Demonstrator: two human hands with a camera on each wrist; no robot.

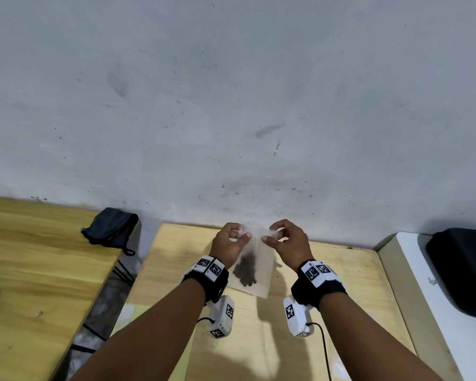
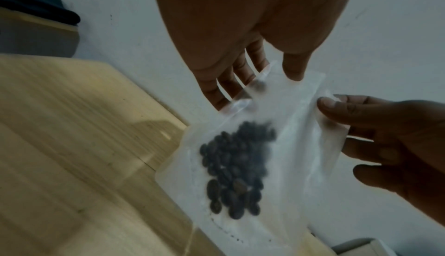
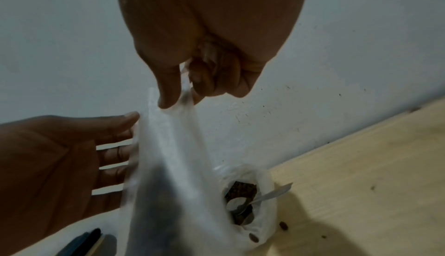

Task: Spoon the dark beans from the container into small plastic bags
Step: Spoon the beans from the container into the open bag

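Holding a small clear plastic bag (image 1: pixel 254 266) up by its top edge, both hands sit at the lower centre of the head view, above a light wooden table (image 1: pixel 341 298). The left hand (image 1: pixel 229 244) pinches the bag's top left corner between thumb and fingers; the right hand (image 1: pixel 287 243) pinches the top right corner the same way. One clump of dark beans (image 2: pixel 237 170) lies in the lower half of the bag, too blurred to count.

In the right wrist view the held bag hides much of the scene, and behind it at the lower centre stands one white container (image 3: pixel 250 203) with beans inside and one metal spoon (image 3: pixel 255 200) resting in its mouth, handle pointing right. Two loose beans (image 3: pixel 283 226) lie on the table beside it. In the head view that container is hidden behind the bag and hands.

One dark pouch (image 1: pixel 110 228) lies at the left, and a black object (image 1: pixel 462 270) is cut off at the right edge.
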